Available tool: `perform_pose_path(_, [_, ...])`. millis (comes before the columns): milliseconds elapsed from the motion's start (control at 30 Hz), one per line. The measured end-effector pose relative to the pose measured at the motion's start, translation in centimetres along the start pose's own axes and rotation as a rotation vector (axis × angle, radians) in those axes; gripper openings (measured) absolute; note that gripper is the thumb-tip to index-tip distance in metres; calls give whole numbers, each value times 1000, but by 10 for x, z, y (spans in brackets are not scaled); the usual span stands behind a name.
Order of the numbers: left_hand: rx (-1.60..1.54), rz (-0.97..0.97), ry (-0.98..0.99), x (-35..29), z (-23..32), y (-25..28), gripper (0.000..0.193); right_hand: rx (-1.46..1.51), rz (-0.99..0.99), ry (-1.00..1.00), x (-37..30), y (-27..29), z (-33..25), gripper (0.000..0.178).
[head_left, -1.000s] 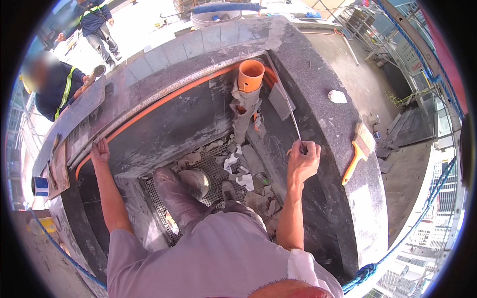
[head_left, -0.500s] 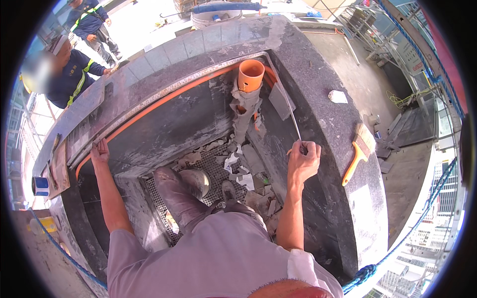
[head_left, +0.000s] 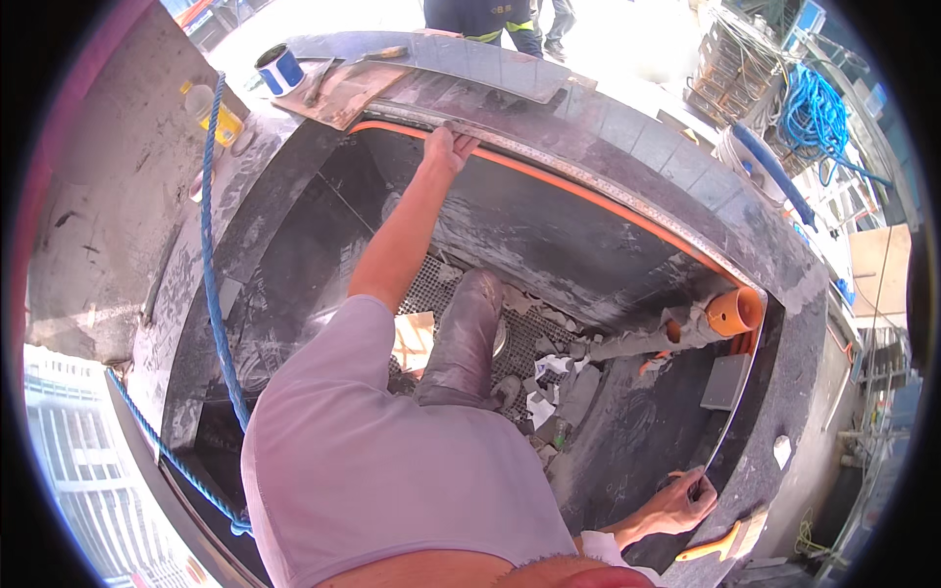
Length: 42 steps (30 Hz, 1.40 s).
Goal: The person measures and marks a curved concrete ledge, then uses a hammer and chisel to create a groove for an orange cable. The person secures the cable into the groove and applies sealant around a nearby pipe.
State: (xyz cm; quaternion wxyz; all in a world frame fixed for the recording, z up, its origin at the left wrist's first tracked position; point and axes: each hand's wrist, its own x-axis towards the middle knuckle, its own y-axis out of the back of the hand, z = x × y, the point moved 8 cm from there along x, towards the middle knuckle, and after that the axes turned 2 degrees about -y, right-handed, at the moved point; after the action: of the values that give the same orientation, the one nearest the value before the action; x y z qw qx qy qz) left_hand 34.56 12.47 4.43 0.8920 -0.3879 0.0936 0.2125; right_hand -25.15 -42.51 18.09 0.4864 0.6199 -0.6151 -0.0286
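A long pale perforated edge strip (head_left: 578, 170) runs along the far inner edge of a dark stone-lined pit. My left hand (head_left: 447, 150) has its fingers closed around the strip near the far left corner. An orange conduit (head_left: 598, 195) follows just beneath it. Past the right corner, a thin pale length (head_left: 730, 423) runs toward me, and my right hand (head_left: 686, 500) pinches its near end. Whether this is the same piece as the strip, I cannot tell. An orange pipe (head_left: 735, 312) with a mortar-covered lower part stands in that corner, beside a small grey tile (head_left: 725, 381).
A paintbrush (head_left: 727, 542) lies on the right ledge. Board (head_left: 343, 91) and blue-white can (head_left: 279, 71) sit at the far left. Blue rope (head_left: 213, 255) crosses on my left. Rubble (head_left: 549, 392) litters the pit floor. A person (head_left: 485, 18) stands beyond the far ledge.
My view has turned left, bringing the board and can toward the top and the orange pipe to the right. Both hands stay at the same places along the edge.
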Motion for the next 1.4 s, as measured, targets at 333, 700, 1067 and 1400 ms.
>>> perform_pose_path(333, [-127, 100, -67, -43, -11, 53, 28, 82, -52, 379, 119, 62, -74, 10])
perform_pose_path(700, [377, -463, 45, -322, -91, -1, 29, 573, -1456, 314, -47, -154, -173, 27])
perform_pose_path(1067, [480, 37, -419, -135, 163, 108, 54, 1201, -1453, 68, -68, -248, -383, 31])
perform_pose_path(1400, [1184, 700, -1114, 18, 410, 141, 114, 1064, -1055, -64, -37, -324, -551, 32])
